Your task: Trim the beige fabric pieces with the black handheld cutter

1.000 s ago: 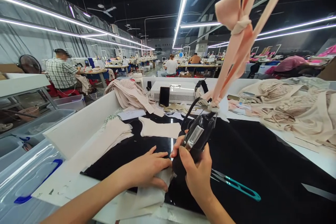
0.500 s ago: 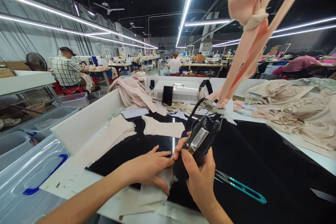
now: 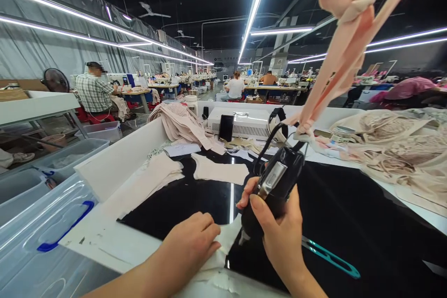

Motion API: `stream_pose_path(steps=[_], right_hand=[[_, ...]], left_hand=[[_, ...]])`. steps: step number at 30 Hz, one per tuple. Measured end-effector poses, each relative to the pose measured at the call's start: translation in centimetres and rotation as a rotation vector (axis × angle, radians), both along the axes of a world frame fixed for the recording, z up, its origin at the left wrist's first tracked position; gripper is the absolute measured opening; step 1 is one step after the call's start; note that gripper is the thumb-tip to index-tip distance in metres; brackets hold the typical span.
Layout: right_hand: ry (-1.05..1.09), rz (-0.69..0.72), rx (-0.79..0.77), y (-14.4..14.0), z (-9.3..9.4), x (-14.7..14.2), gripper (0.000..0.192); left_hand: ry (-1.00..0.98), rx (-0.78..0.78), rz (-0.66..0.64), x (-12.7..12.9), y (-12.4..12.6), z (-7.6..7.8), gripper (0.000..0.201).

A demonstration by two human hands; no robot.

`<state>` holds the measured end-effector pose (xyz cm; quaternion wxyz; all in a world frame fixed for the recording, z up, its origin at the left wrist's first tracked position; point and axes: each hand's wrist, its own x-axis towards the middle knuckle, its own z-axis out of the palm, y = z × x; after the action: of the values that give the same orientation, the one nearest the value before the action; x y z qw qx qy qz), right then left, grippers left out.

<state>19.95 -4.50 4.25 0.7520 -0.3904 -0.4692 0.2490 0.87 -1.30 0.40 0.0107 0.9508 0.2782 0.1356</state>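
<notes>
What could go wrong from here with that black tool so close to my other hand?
The right hand holds the black handheld tool with its tip down beside the left hand, which presses the pale fabric piece; the tip might catch those fingers. The tool hangs from a pink strap that could tug it sideways. The teal thread snips lie close by the right wrist and might be knocked.

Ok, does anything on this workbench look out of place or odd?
Only slightly: teal thread snips lie loose on the black tabletop beside the right hand, which grips a black hand tool. Beige fabric lies heaped at right.
</notes>
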Motion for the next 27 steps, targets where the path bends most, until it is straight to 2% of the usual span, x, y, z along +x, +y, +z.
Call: stream_pose_path(steps=[3, 6, 8, 13, 16, 20, 27], right_hand=[[-0.079, -0.026, -0.063, 0.2, 1.2, 0.6, 0.04], [-0.168, -0.16, -0.128, 0.4, 1.9, 0.9, 0.046], [-0.194, -0.211, -0.122, 0.5, 2.1, 0.7, 0.043], [-0.104, -0.154, -0.046, 0.3, 1.5, -0.3, 0.028], [-0.017, -0.106, 0.005, 0.1, 0.8, -0.7, 0.029], [0.038, -0.071, -0.028, -0.4, 0.0, -0.5, 0.032], [0.023, -0.043, -0.049, -1.8, -1.0, 0.5, 0.031]], left_hand=[[0.015, 0.097, -0.084, -0.7, -0.9, -1.2, 0.011], [-0.013, 0.054, -0.151, -1.3, -0.2, -1.5, 0.013], [-0.025, 0.007, -0.217, -1.7, 0.7, -1.2, 0.017], [-0.078, -0.025, -0.349, -2.8, 2.7, -0.9, 0.024], [-0.119, -0.052, -0.306, -2.5, 3.4, -1.1, 0.032], [-0.165, -0.067, -0.238, -1.0, 4.3, -1.4, 0.033], [-0.126, 0.015, -0.255, 0.7, 5.6, -2.4, 0.024]])
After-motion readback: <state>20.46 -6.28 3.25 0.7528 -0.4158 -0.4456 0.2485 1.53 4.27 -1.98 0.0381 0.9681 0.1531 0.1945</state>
